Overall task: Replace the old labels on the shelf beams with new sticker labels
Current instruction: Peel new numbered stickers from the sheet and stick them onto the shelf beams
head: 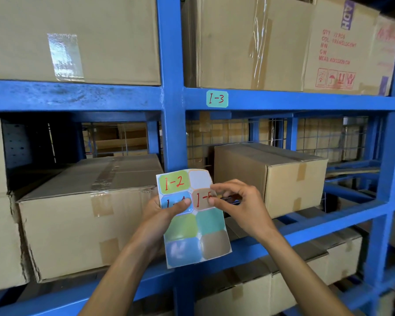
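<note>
A sticker sheet (193,226) with coloured labels is held upright in front of the blue rack. My left hand (162,212) grips its left edge, thumb lying on a blue label. My right hand (236,201) pinches the brown label (202,200) with red writing at the sheet's right edge. A green label marked 1-2 (174,183) sits at the sheet's top left; the cell beside it is blank white. On the upper shelf beam (306,100) a teal label marked 1-3 (217,99) is stuck. The left part of that beam (73,95) shows scuffed bare paint.
The blue upright post (172,83) rises behind the sheet. Taped cardboard boxes (82,201) fill the shelves left and right, with another box (269,176) close behind my right hand. A lower beam (328,226) runs under my arms. Wire mesh backs the right bay.
</note>
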Demonstrator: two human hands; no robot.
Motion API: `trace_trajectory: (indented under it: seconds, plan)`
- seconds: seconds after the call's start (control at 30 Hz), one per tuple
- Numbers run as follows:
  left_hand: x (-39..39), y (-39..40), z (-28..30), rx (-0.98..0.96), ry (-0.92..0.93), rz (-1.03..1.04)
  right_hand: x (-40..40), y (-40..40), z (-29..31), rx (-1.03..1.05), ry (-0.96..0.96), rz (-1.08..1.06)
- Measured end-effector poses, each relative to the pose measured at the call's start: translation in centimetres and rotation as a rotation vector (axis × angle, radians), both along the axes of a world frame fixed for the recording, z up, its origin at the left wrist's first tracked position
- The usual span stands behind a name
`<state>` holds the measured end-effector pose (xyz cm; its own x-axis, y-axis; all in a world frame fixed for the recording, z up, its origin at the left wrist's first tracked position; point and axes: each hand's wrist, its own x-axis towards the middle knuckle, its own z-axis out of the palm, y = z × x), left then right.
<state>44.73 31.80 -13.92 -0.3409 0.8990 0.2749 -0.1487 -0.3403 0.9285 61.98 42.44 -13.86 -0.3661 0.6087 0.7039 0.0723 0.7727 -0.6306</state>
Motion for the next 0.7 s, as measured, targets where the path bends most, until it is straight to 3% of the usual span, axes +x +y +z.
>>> trace_trajectory:
  seconds: [0.17, 0.4, 0.7]
  plan:
    - [0.2, 0.8, -0.8, -0.031, 0.024, 0.02, 0.4, 0.2, -0.7, -0.016, 0.087, -0.023]
    - [0.2, 2.0, -3.0, -0.119, 0.078, 0.113, 0.3, 0.5, -3.4, -0.077, 0.068, -0.015]
    - [-0.2, 2.1, -5.7, -0.229, 0.119, 0.232, 1.4, 1.0, -6.9, -0.267, 0.117, 0.191]
